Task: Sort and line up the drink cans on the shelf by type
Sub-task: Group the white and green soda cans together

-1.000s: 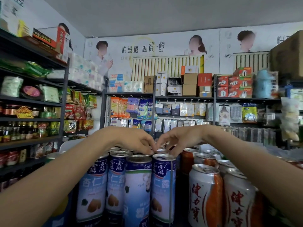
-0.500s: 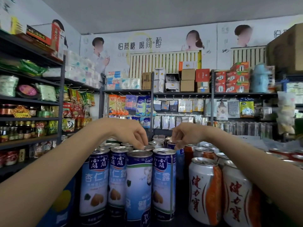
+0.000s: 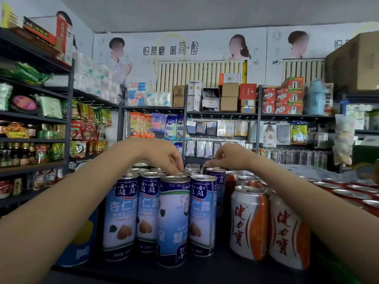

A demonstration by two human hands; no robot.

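Since a second earlier, both hands had drawn apart at frame centre. The left hand (image 3: 164,155) pinched a rear blue can (image 3: 180,174); the right hand (image 3: 229,155) pinched another blue can (image 3: 215,176), suggesting row alignment was underway.

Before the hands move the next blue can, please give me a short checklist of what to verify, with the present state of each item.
1. Left hand fingertips on a rear blue can top: ok.
2. Right hand over the rear blue can; firm grip: cannot tell.
3. Front blue cans upright, in a row: ok.
4. All labels facing front: not ok, the third front can is turned.
5. Orange-and-white cans apart from the blue group: ok.
6. Rear rows fully sorted: cannot tell, hands hide them.
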